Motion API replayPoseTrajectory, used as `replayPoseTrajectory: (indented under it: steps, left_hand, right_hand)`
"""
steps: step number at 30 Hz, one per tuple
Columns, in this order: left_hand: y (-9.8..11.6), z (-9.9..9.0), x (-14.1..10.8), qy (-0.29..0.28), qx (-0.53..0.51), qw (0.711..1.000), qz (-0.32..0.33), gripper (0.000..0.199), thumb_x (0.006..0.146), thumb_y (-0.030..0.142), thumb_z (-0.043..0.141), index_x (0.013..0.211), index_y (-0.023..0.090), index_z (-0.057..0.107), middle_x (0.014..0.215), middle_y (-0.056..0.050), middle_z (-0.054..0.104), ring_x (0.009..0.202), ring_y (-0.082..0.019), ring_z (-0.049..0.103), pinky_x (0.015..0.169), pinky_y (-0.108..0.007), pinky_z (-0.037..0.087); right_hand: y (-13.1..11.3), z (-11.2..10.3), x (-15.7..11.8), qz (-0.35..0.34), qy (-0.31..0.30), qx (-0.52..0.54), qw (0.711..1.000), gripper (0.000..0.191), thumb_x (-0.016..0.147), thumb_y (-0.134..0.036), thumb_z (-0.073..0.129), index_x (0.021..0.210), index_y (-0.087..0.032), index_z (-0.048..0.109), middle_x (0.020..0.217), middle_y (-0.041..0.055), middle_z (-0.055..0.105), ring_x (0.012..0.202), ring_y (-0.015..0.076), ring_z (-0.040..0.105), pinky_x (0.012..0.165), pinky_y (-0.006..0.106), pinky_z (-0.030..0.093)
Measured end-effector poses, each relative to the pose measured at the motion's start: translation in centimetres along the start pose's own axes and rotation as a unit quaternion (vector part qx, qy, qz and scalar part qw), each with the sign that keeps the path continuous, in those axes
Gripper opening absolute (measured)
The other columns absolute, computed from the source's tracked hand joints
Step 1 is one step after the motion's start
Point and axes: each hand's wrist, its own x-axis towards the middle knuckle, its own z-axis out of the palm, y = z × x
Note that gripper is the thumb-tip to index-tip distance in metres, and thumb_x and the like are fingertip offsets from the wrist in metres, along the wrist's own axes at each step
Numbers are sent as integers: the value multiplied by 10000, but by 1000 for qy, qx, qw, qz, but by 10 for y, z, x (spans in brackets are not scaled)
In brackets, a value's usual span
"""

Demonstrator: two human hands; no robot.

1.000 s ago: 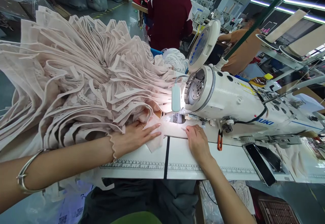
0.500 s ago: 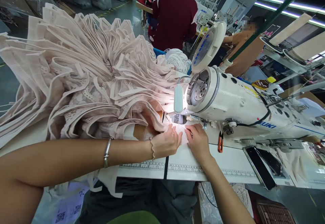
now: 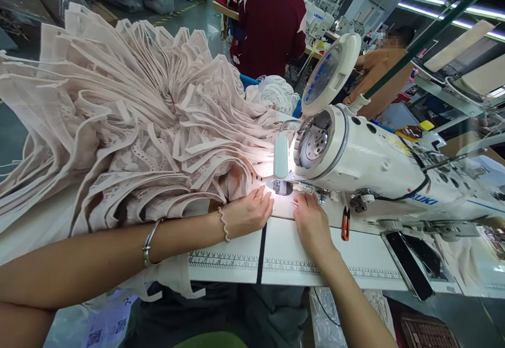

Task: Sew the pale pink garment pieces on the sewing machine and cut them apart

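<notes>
A large heap of pale pink fabric pieces (image 3: 158, 121) with lace and straps covers the left of the white sewing table (image 3: 292, 245). My left hand (image 3: 250, 211) lies at the heap's right edge, closed on the pale fabric just left of the lit needle area. My right hand (image 3: 310, 216) is right of the needle, its fingers closed round something thin and metallic, too small to name for sure. The white sewing machine (image 3: 355, 153) stands over the table, with a small pale green lamp (image 3: 281, 156) beside its head.
Orange-handled snips (image 3: 345, 224) lie right of my right hand. A black phone (image 3: 408, 264) rests near the table's front edge. Behind the machine are a person in dark red (image 3: 272, 24) and another in brown (image 3: 381, 74).
My left hand has moved left, away from my right hand, with the fabric. The pale piece between my hands is gone from there, and a thin object shows at my right fingertips.
</notes>
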Motion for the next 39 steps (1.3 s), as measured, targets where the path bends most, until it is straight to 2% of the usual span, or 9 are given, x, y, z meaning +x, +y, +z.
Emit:
replayPoseTrajectory:
  steps: [5,9,12,16,20,25,30,34,39]
  left_hand:
    - [-2,4,3,5,-63,998,-10,368,962,8,322,1243,8,560,1191,-212,656,1144,-247,605,953,-400,496]
    - [-8,10,8,23,-134,987,-87,332,957,21,338,1180,43,583,1173,-179,669,1153,-227,606,994,-396,496]
    - [-5,13,7,73,-204,962,-165,348,943,11,340,1170,76,595,1198,-137,676,1153,-187,619,1005,-365,509]
    - [9,14,3,89,-248,956,-126,403,931,-9,361,1259,108,563,1272,-99,655,1240,-156,573,1026,-311,500]
    - [17,14,2,44,-181,978,-93,391,942,14,402,1314,62,514,1336,-148,606,1313,-211,516,1041,-343,476]
    - [13,9,5,37,-121,989,-74,356,962,19,354,1258,52,550,1291,-144,624,1267,-221,539,1063,-355,434]
    - [9,6,9,18,-109,993,-51,310,973,47,340,1153,49,591,1175,-153,647,1084,-228,604,948,-366,480]
    - [11,16,10,66,-89,993,-47,316,967,58,354,1201,1,558,1227,-178,617,1197,-254,543,1071,-394,392]
    - [7,14,10,81,-143,982,-97,276,986,98,335,1075,60,594,1067,-132,633,1040,-222,581,1012,-367,424]
  right_hand:
    - [-9,-4,21,57,-91,-10,994,155,901,-150,446,918,-215,586,705,34,623,539,172,511,505,283,238]
    - [-24,4,30,49,-53,49,996,169,931,-225,395,893,-191,556,665,37,619,550,186,545,527,280,284]
    - [-30,8,25,67,-17,73,995,163,899,-224,388,850,-189,540,635,42,614,528,188,537,522,282,276]
    - [-29,10,19,85,-18,119,989,100,834,-222,425,784,-215,511,595,21,596,503,177,500,509,267,267]
    - [-28,10,17,89,-19,144,985,137,842,-197,380,797,-218,508,598,21,590,508,180,489,509,268,259]
    - [-26,5,19,87,-32,187,978,210,912,-250,331,808,-218,511,615,19,591,530,180,501,522,276,286]
    - [-9,-3,13,8,-62,283,957,162,939,-331,445,926,-223,565,835,38,656,773,189,598,682,294,463]
    - [2,3,4,-96,22,271,958,288,935,-319,541,1202,-215,575,1186,98,641,1086,227,574,921,380,488]
    - [-7,8,4,-154,86,183,967,302,979,-260,466,1223,-174,621,1150,112,659,1065,231,570,977,392,472]
